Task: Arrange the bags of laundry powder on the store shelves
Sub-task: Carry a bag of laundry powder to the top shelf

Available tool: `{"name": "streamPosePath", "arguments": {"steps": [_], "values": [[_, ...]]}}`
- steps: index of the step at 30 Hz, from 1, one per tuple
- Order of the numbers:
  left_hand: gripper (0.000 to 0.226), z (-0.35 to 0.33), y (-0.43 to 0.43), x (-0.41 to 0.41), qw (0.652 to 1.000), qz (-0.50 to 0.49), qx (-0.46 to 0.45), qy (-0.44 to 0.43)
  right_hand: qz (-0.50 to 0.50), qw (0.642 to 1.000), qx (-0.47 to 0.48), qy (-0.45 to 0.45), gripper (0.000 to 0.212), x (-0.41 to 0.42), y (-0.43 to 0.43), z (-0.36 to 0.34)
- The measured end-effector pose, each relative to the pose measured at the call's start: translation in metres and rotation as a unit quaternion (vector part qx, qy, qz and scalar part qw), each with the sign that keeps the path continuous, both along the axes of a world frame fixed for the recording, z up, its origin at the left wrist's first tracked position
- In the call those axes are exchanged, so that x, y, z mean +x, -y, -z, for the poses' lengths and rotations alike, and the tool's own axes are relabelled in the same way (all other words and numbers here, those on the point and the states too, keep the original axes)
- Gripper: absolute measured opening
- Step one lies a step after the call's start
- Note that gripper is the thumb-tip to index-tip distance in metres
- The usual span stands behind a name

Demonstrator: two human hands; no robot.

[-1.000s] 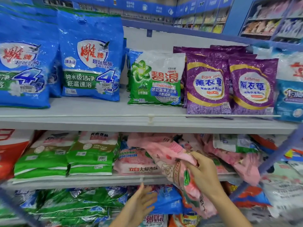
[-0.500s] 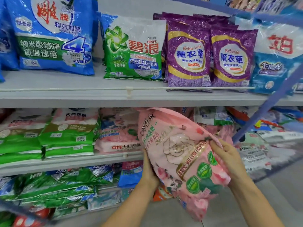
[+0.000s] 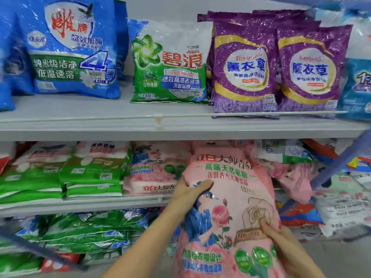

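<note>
Item: pink bag of laundry powder (image 3: 230,173), upright, held before the middle shelf (image 3: 90,205). My left hand (image 3: 186,197) grips its left edge, thumb on the front. My right hand (image 3: 285,245) grips its lower right side. Just left of my left fingers (image 3: 200,186): matching pink stack (image 3: 148,177), lying flat on that shelf.

Grey shelves (image 3: 80,109), white back panel (image 3: 170,7).

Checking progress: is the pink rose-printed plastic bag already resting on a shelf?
No, the left hand and right hand hold the pink rose-printed plastic bag upright before the shelves.
</note>
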State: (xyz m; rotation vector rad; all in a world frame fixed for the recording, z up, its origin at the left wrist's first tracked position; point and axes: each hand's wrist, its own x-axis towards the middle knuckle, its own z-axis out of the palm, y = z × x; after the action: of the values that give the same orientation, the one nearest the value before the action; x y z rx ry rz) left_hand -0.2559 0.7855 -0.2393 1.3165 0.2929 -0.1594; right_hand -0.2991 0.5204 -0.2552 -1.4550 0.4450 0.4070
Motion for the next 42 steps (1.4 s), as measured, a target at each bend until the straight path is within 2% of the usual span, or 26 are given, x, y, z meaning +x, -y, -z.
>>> {"name": "streamPosePath", "arguments": {"steps": [1,3,6,7,9,10,12,13,15,16,17,19,21,23,25,28,31,33,35,36,39,41,42], "values": [[0.057,-0.009,-0.008,0.011,0.999,-0.016,0.032,0.008,-0.001,1.0,0.008,0.018,0.051,0.009,-0.01,-0.001],[0.037,-0.029,-0.027,0.032,0.993,-0.063,0.104,-0.005,-0.006,0.998,0.035,0.05,0.043,0.031,-0.035,-0.008],[0.04,-0.042,-0.069,0.056,0.972,-0.112,0.201,-0.054,-0.014,0.994,0.065,0.083,0.025,0.07,-0.079,-0.021],[0.036,-0.038,-0.088,0.063,0.971,-0.103,0.201,-0.078,-0.021,0.993,0.079,0.08,0.015,0.083,-0.095,-0.024],[0.021,-0.03,-0.119,0.071,0.972,-0.08,0.191,-0.114,-0.034,0.994,0.087,0.063,0.024,0.11,-0.123,-0.025],[0.018,-0.035,-0.129,0.075,0.971,-0.086,0.193,-0.113,-0.045,0.993,0.092,0.058,0.026,0.122,-0.136,-0.026],[0.024,-0.039,-0.143,0.083,0.973,-0.101,0.197,-0.067,-0.072,0.993,0.08,0.053,0.007,0.145,-0.155,-0.024],[0.027,-0.042,-0.147,0.088,0.978,-0.077,0.189,-0.043,-0.081,0.993,0.063,0.051,0.007,0.156,-0.163,-0.025],[0.024,-0.047,-0.154,0.085,0.989,-0.001,0.149,-0.013,-0.113,0.988,-0.066,0.08,0.039,0.173,-0.168,-0.018],[0.013,-0.042,-0.157,0.083,0.983,0.013,0.185,-0.006,-0.126,0.979,-0.118,0.113,0.05,0.175,-0.168,-0.014],[0.011,-0.031,-0.162,0.078,0.961,0.016,0.277,0.001,-0.141,0.97,-0.14,0.139,0.054,0.172,-0.168,-0.011],[0.042,-0.006,-0.166,0.063,0.885,-0.023,0.462,0.052,-0.189,0.958,-0.161,0.144,0.044,0.154,-0.168,-0.005],[0.073,0.006,-0.158,0.048,0.876,0.02,0.479,0.05,-0.209,0.953,-0.178,0.131,0.03,0.138,-0.171,0.002],[0.092,0.018,-0.154,0.045,0.872,0.059,0.484,0.026,-0.183,0.953,-0.179,0.164,0.028,0.136,-0.18,0.011],[0.087,0.016,-0.154,0.059,0.878,0.054,0.475,0.014,-0.178,0.941,-0.211,0.195,0.033,0.146,-0.191,0.009],[0.06,0.005,-0.164,0.085,0.887,0.079,0.456,0.0,-0.182,0.944,-0.191,0.2,0.043,0.163,-0.204,0.0],[0.061,0.008,-0.175,0.088,0.89,0.126,0.439,-0.011,-0.194,0.92,-0.231,0.251,0.038,0.16,-0.205,0.011],[0.063,0.01,-0.173,0.084,0.87,0.11,0.48,-0.001,-0.178,0.9,-0.259,0.303,0.037,0.151,-0.203,0.022],[0.063,0.01,-0.17,0.078,0.835,0.091,0.542,0.007,-0.174,0.893,-0.28,0.307,0.042,0.146,-0.2,0.025],[0.065,0.008,-0.17,0.071,0.817,0.081,0.571,0.02,-0.191,0.888,-0.286,0.304,0.05,0.145,-0.194,0.024],[0.08,0.013,-0.178,0.035,0.782,0.106,0.605,0.106,-0.283,0.829,-0.319,0.363,0.078,0.137,-0.166,0.022],[0.083,0.019,-0.181,0.014,0.762,0.138,0.61,0.165,-0.303,0.821,-0.317,0.366,0.071,0.135,-0.153,0.023],[0.076,0.023,-0.183,0.01,0.764,0.129,0.604,0.185,-0.298,0.814,-0.332,0.372,0.066,0.136,-0.152,0.025]]}}
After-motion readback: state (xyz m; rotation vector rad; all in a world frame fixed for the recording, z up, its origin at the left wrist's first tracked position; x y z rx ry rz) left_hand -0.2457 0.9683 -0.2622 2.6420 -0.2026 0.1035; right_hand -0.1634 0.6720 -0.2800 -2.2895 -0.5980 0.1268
